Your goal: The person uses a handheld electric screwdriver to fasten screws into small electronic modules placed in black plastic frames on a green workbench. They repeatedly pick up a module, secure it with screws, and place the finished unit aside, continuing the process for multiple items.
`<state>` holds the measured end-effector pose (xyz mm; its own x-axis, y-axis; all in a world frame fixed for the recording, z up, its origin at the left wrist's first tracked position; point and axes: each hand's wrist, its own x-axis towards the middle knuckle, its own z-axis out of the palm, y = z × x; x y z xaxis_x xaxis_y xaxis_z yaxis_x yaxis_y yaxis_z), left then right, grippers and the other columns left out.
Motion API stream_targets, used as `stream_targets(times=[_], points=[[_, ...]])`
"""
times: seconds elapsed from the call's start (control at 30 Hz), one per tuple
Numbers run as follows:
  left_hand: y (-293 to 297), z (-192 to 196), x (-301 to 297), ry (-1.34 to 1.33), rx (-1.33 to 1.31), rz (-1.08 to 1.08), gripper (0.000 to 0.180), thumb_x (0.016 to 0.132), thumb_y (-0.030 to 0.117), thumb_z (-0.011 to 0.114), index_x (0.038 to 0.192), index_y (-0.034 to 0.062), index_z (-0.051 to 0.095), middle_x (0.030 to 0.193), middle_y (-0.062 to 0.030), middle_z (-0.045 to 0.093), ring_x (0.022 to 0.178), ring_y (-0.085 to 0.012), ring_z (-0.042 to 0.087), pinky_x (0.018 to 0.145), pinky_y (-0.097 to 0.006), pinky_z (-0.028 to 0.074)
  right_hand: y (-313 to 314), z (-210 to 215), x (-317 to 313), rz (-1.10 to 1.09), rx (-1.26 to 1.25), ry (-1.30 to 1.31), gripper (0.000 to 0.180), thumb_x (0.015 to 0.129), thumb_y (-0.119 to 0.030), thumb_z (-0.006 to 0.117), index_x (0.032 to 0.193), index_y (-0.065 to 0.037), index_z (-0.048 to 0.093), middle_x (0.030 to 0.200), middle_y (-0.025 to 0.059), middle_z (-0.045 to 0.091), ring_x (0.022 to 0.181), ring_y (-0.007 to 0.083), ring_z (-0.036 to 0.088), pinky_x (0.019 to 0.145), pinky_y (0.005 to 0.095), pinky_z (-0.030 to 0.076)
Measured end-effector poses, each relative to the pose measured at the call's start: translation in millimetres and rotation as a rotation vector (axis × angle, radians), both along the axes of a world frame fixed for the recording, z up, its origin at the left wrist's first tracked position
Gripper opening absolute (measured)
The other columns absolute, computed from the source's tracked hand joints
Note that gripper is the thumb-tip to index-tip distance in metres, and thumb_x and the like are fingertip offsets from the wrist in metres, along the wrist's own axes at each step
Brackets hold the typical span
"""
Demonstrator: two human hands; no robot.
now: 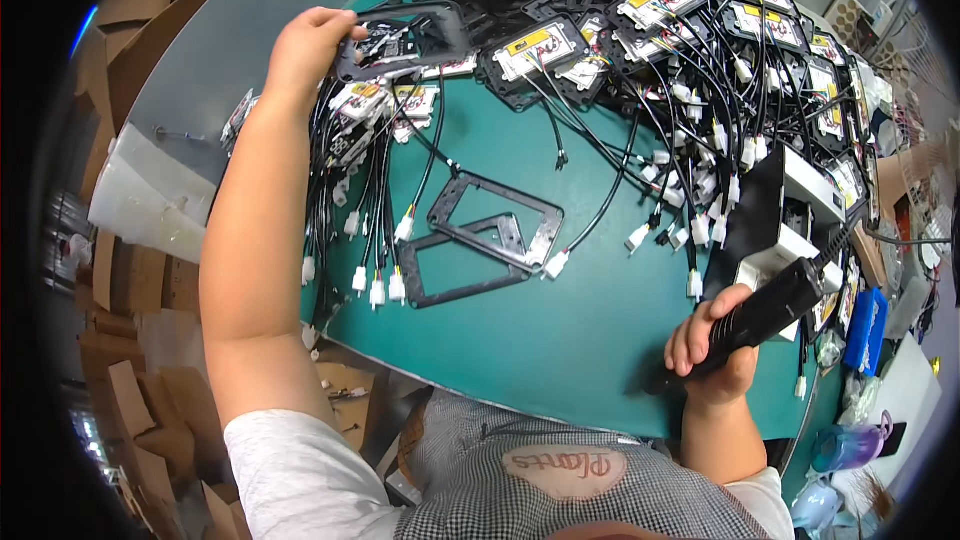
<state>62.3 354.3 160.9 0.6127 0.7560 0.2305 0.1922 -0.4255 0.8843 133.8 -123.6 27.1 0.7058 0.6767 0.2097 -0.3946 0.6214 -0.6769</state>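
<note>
Left hand (305,45) outstretched, gripping frame (405,35).

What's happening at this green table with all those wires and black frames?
A person is working at a green table crowded with small wired modules. Their left hand reaches to the far side and grips a black frame with a module in it. Their right hand holds a black electric screwdriver near the table's right edge, by a black and white fixture. Two empty black frames lie overlapping in the middle.
</note>
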Motion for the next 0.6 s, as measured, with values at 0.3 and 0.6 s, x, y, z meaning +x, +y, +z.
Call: stream_targets(times=[0.3, 0.6], points=[[-152, -62, -32, 0.228, -0.28, -0.36, 0.018, 0.09, 0.025, 0.064, 0.091, 0.0071, 0.06, 0.077, 0.0013, 0.058, 0.066, -0.008, 0.056, 0.062, -0.024, 0.049, -6, 9, 3, -0.08, 0.028, -0.109, 0.061, 0.079, -0.049, 0.073, 0.109, -0.005, 0.042, 0.066, 0.0035, 0.05, 0.051, 0.016, 0.054, 0.051, 0.0309, 0.049], [-266, -129, -61, 0.539, 0.334, -0.519, 0.012, 0.083, 0.014, 0.068, 0.088, 0.0034, 0.064, 0.079, -0.0054, 0.062, 0.074, -0.0172, 0.059, 0.068, -0.03, 0.047, -16, 5, 14, -0.068, 0.172, -0.148, 0.059, 0.087, -0.054, 0.059, 0.119, -0.006, 0.045, 0.073, 0.0036, 0.052, 0.058, 0.0151, 0.054, 0.057, 0.0318, 0.048]])
